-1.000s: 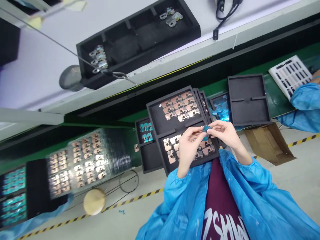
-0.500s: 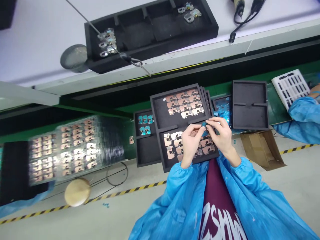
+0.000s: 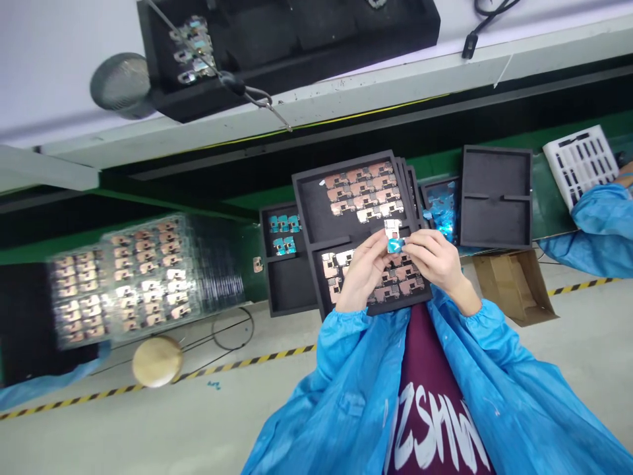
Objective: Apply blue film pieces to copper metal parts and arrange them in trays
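Observation:
Both my hands meet over a black foam tray [image 3: 316, 218] that rests on my lap and holds several copper-coloured metal parts [image 3: 363, 188]. My left hand [image 3: 361, 267] and my right hand [image 3: 435, 260] pinch one small metal part with a blue film [image 3: 393, 239] between their fingertips, held just above the tray's divider. The part's silver top shows above the blue patch. More trays are stacked under the top one.
A smaller black tray [image 3: 287, 284] with blue-filmed parts lies to the left. An empty black tray [image 3: 496, 198] and a bin of blue film pieces [image 3: 442, 208] sit right, on the green conveyor. Stacked clear trays [image 3: 128, 284] stand left. Another person's blue sleeve [image 3: 601, 227] is far right.
The hands have turned the small part so its blue face and silver top now show. The view has shifted slightly; the hands stay over the same tray.

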Motion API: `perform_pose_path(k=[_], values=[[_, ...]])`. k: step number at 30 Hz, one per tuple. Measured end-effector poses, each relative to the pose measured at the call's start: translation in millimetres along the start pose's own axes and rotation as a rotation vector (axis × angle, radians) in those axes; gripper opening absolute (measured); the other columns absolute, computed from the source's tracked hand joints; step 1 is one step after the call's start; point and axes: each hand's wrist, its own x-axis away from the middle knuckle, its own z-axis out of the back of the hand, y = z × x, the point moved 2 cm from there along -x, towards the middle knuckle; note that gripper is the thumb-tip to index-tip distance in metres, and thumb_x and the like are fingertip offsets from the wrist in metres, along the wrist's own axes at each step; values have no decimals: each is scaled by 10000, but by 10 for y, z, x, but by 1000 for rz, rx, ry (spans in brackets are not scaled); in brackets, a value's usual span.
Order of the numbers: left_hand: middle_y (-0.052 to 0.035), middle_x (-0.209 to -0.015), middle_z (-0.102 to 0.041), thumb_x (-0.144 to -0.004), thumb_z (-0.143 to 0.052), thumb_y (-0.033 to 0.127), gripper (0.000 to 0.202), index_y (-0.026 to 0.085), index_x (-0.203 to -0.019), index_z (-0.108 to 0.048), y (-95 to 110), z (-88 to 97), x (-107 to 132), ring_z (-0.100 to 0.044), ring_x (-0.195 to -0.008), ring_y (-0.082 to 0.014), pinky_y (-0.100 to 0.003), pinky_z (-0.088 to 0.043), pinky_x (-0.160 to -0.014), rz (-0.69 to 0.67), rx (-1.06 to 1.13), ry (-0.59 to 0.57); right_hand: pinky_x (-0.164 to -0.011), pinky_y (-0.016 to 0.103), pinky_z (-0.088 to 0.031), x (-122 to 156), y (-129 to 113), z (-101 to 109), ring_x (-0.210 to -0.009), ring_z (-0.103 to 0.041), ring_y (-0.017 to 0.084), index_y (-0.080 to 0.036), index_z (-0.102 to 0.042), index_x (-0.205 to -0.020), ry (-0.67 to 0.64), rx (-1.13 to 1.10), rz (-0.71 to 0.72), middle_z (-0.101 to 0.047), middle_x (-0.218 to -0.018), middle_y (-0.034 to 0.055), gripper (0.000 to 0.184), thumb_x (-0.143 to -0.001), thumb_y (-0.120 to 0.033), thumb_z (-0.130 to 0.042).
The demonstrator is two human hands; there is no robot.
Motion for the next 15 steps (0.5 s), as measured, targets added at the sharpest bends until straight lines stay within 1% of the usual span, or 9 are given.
perform_pose_path(k=[2,4,6,8,10,11,12,14,15], values=[[-87,-1159,-826,-802,-946,451,379,219,-1082,-836,15,62,-53,-777,-979,-206,-316,-644,-835,-28,2,28,-1095,530,-638,44,-13,-20,-1237,-728,280,-315,-815,-1089,-78,-143,-21,-821,-1195,66,259,-1125,-342,-560],[-92,-1098,-821,-803,-935,460,374,201,-1041,-810,73,168,-120,-779,-931,-200,-330,-644,-836,-96,-42,106,-1092,559,-641,111,-49,-57,-1232,-743,295,-311,-809,-1087,-101,-259,-38,-825,-1177,72,233,-1108,-369,-584],[-90,-1038,-816,-826,-911,475,383,190,-1054,-793,191,344,-207,-777,-881,-198,-359,-645,-861,-207,-153,216,-1046,575,-653,197,-63,-91,-1151,-772,305,-308,-796,-1058,-23,-323,-70,-828,-1099,78,197,-1088,-376,-613],[-87,-1007,-806,-875,-866,443,341,184,-1086,-797,357,574,-318,-775,-865,-208,-378,-637,-890,-327,-369,303,-998,561,-660,287,32,-107,-1078,-779,303,-293,-769,-1027,153,-328,-175,-813,-1044,87,168,-1070,-386,-637],[-83,-1010,-786,-917,-806,336,205,187,-1058,-811,518,813,-463,-764,-858,-220,-377,-618,-895,-384,-674,338,-916,496,-674,364,302,-124,-1042,-769,286,-269,-725,-1040,346,-325,-391,-783,-1057,95,186,-1052,-441,-656],[-80,-996,-770,-927,-772,276,135,189,-1020,-815,579,920,-546,-751,-845,-223,-377,-607,-897,-378,-826,334,-861,455,-678,393,504,-141,-1017,-762,274,-256,-695,-1050,421,-340,-526,-763,-1057,94,231,-1032,-484,-667],[-74,-954,-753,-933,-740,228,95,189,-974,-815,622,1011,-633,-732,-824,-227,-382,-596,-904,-355,-956,318,-810,417,-675,414,740,-169,-980,-757,259,-245,-662,-1058,465,-370,-668,-742,-1041,85,284,-1000,-523,-682],[-59,-827,-711,-944,-691,180,125,191,-904,-809,653,1133,-794,-691,-801,-243,-403,-575,-939,-298,-1128,261,-753,382,-664,436,1257,-245,-887,-743,233,-229,-608,-1048,474,-443,-911,-702,-964,54,368,-910,-554,-712],[-52,-762,-687,-952,-673,174,150,193,-891,-809,646,1165,-857,-677,-811,-257,-416,-567,-963,-287,-1176,232,-751,387,-662,440,1510,-285,-853,-736,229,-223,-595,-1031,453,-463,-997,-684,-919,42,380,-865,-540,-725]])
